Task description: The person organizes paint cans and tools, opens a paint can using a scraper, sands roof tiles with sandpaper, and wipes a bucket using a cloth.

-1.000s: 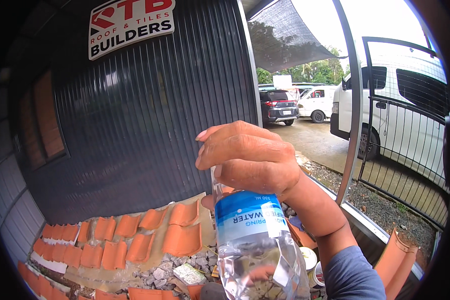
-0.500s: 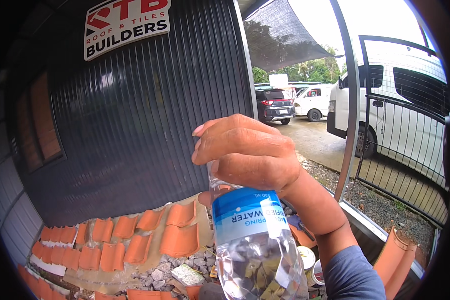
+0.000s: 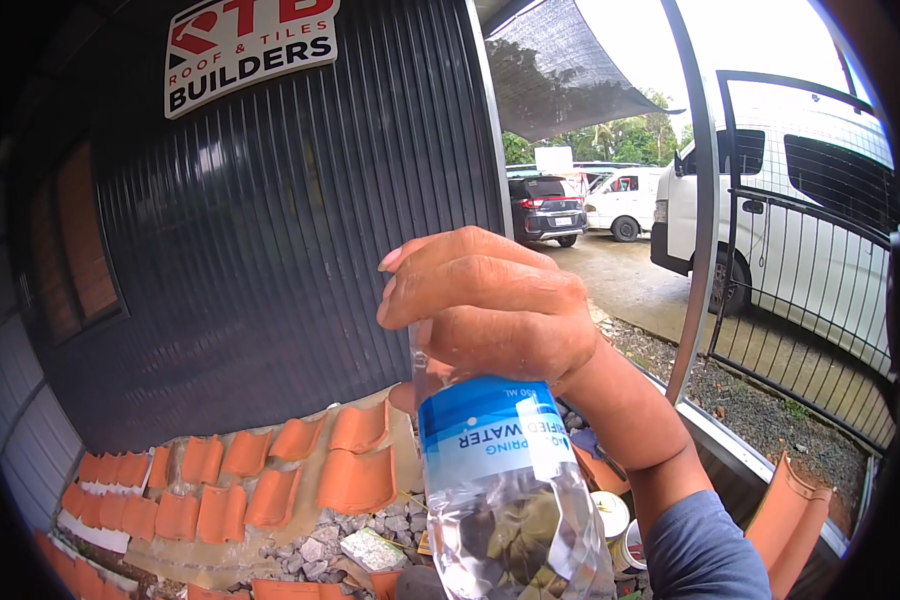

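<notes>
My right hand [image 3: 490, 305] is raised in the middle of the view, its fingers wrapped round one end of a clear plastic water bottle [image 3: 515, 530]. A blue and white label, upside down as I see it, circles the bottle below my fingers. The bottle runs down toward me and out past the lower edge, so its mouth is hidden. Stones and tiles show warped through the transparent plastic. A grey-blue sleeve covers the upper part of my right arm. My left hand is out of the picture.
Orange roof tiles [image 3: 360, 480] lie in rows before a dark corrugated wall [image 3: 300, 230]. Grey stones [image 3: 315, 550] and white tubs [image 3: 610, 512] lie below. More tiles [image 3: 788, 520] lean at right, near a black gate [image 3: 810, 215] and white van [image 3: 830, 250].
Almost nothing differs. The bottle and my right hand sit slightly further left in the picture, and the background has shifted a little left too. The grip is the same.
</notes>
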`<state>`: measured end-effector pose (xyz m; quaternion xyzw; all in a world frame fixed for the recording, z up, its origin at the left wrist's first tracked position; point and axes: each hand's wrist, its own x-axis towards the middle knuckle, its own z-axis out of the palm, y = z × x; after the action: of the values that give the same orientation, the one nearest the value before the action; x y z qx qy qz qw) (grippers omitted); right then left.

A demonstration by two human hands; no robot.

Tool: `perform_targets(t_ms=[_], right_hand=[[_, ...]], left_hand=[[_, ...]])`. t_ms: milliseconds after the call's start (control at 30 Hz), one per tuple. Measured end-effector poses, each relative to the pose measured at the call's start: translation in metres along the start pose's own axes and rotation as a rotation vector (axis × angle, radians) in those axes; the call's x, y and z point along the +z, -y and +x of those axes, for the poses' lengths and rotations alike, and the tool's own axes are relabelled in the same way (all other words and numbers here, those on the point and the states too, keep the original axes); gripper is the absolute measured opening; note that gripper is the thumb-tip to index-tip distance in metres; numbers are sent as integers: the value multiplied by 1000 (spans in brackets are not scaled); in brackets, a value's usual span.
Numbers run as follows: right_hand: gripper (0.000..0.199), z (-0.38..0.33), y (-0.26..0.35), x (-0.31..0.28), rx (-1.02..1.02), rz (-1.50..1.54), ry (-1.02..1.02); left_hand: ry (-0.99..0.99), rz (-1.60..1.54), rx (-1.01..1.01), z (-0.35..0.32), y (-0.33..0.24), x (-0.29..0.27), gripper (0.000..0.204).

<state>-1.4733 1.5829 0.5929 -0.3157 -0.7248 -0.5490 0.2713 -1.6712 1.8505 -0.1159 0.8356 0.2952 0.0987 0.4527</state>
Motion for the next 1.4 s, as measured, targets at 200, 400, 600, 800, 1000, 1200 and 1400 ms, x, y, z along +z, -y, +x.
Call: perform_targets(t_ms=[200,400,600,800,1000,1200,1400], right_hand=[[34,0,-3,-3,-12,14,22],[34,2,4,-1,63,-28,15],[33,5,6,-4,44,-27,49],[35,5,5,-6,9,-25,40],[34,3,7,0,-2,-32,29],[30,-5,6,-8,17,-49,48],[31,-4,8,-13,-4,-64,42]], left_hand=[[6,0,-3,-4,4,-2,39],[8,2,-1,-4,5,-5,41],[8,1,-4,-5,9,-7,42],[13,3,-2,-8,7,-10,44],[12,5,-9,-9,23,-11,46],[3,9,-18,-14,22,-17,47],[4,7,-10,-14,21,-17,49]])
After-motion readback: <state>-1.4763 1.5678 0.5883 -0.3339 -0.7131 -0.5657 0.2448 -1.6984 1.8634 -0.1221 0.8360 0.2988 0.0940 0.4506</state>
